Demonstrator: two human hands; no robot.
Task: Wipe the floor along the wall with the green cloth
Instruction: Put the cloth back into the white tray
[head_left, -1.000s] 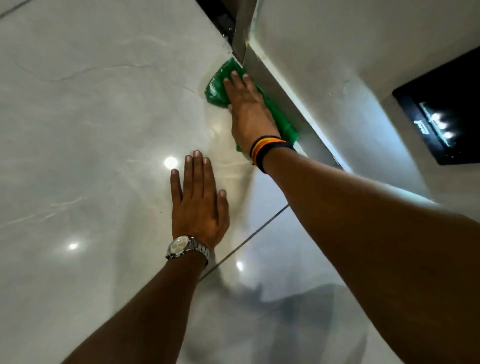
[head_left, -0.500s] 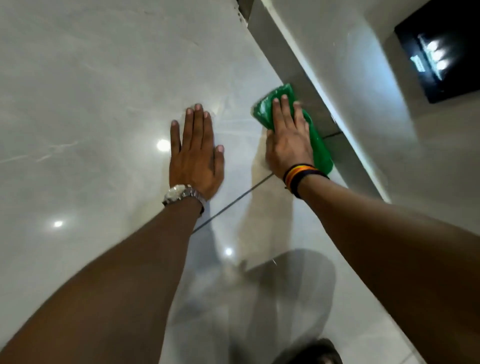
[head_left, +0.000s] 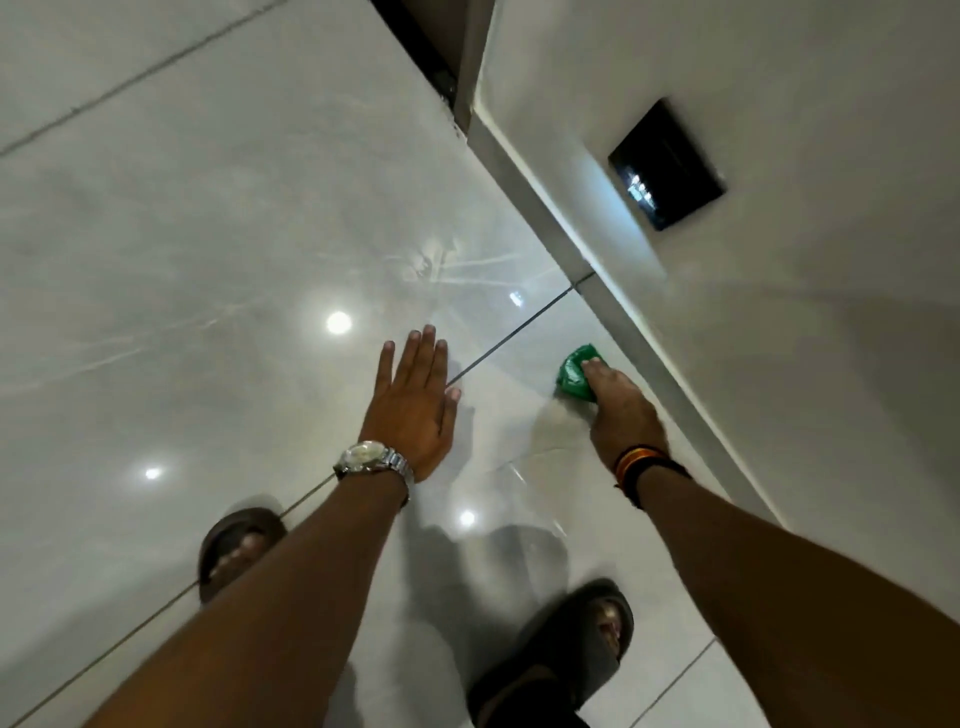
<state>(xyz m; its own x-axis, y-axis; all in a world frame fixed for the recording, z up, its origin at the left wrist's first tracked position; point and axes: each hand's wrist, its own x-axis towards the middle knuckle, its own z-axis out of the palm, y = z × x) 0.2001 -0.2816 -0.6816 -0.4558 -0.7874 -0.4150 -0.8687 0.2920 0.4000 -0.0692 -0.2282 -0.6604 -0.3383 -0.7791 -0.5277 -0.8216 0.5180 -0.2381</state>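
Note:
The green cloth (head_left: 574, 375) is bunched on the glossy white tiled floor (head_left: 208, 234), close to the grey skirting (head_left: 613, 306) at the foot of the white wall (head_left: 779, 364). My right hand (head_left: 621, 410), with striped bands at the wrist, presses down on the cloth and covers most of it. My left hand (head_left: 415, 405), wearing a metal watch, lies flat on the floor with fingers spread, left of the cloth, beside a dark grout line (head_left: 519, 332). It holds nothing.
A black wall plate with small lights (head_left: 667, 163) sits low on the wall. My two feet in dark sandals (head_left: 236, 551) (head_left: 576, 649) stand on the tiles below the arms. A dark gap opens at the wall's far end (head_left: 426, 52).
My right hand has dragged the cloth back along the skirting toward me, across the grout line. The view has pulled back and my feet have come into sight.

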